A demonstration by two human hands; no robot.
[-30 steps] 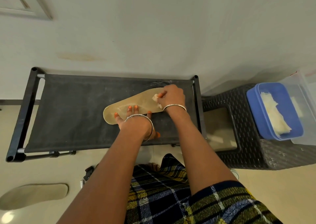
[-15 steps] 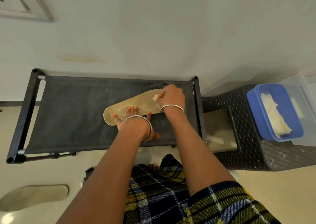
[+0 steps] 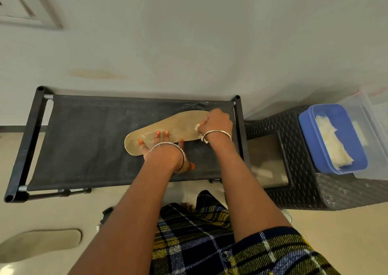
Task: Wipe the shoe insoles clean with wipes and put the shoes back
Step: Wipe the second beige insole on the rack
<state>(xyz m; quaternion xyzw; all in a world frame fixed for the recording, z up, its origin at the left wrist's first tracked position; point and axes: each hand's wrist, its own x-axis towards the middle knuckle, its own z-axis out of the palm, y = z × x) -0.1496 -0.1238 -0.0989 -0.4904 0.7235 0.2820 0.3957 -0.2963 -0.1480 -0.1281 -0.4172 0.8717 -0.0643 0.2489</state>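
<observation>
1. Fingers (image 3: 211, 116) of the right hand (image 3: 216, 121): curled tight around a crumpled white wipe (image 3: 198, 126), which they press onto the right end of the insole (image 3: 168, 123). A tail of the wipe shows under the wrist.
2. Fingers (image 3: 157, 136) of the left hand (image 3: 161, 150): straight and spread, pressed flat on the middle and left part of the insole. They grip nothing. The thumb rests off the insole, on the shelf.
3. Insole position: flat and slanted on the dark fabric shelf (image 3: 84, 138) of a black rack, toward its right end. Its far tip is near the right frame bar.
4. Surroundings: a second insole (image 3: 39, 243) lies on the floor at lower left. A blue tub (image 3: 308, 140) of spare wipes sits on a woven stool (image 3: 294, 190) just right of the rack, well apart from both hands.
5. Probable faults from here:
   - Slip: the left hand alone anchors the insole. If its pressure eases during a stroke, the insole is likely to slide or rotate toward the frame bar.
   - Sag: the fabric shelf probably gives under load, so wiping contact may be uneven.
   - Re-soiling: the shelf looks dusty. A wipe that overruns the insole's edge may pick up dust and smear it back.
   - Bunched wipe: little clean surface is exposed, so dirt may spread rather than lift.
</observation>
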